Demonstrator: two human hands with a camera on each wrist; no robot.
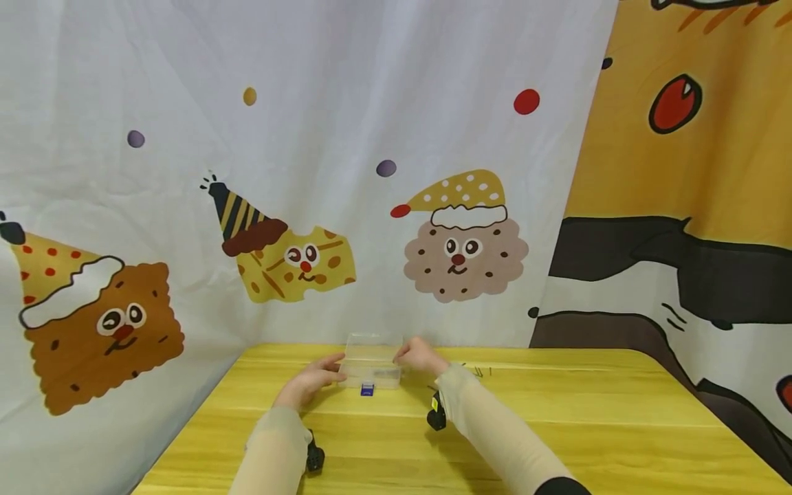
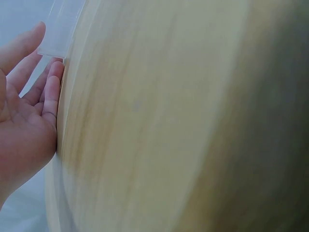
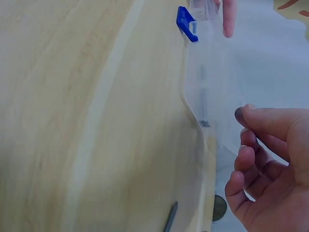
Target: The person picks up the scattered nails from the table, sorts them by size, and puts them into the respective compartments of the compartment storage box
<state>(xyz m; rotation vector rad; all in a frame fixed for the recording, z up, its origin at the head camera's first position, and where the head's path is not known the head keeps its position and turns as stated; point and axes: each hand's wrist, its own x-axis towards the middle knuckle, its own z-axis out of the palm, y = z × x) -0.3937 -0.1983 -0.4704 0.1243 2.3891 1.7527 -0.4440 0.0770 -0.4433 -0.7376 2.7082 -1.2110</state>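
A clear plastic box (image 1: 371,377) with its lid (image 1: 373,348) raised stands at the back of the wooden table, a blue latch (image 1: 368,389) on its front. My left hand (image 1: 318,375) is at the box's left end, fingers extended and touching it, thumb apart from the fingers. At the right end, my right hand (image 1: 421,356) pinches a small dark piece (image 3: 239,114) between thumb and fingertips. Most of that piece is hidden, and I cannot tell its kind. Inside the box, a small dark bit (image 3: 204,123) shows near the right end.
Several thin dark nails (image 1: 478,372) lie on the table right of the right hand. One nail (image 3: 170,217) shows closer in the right wrist view. A printed curtain (image 1: 383,206) hangs right behind the table's (image 1: 557,412) back edge.
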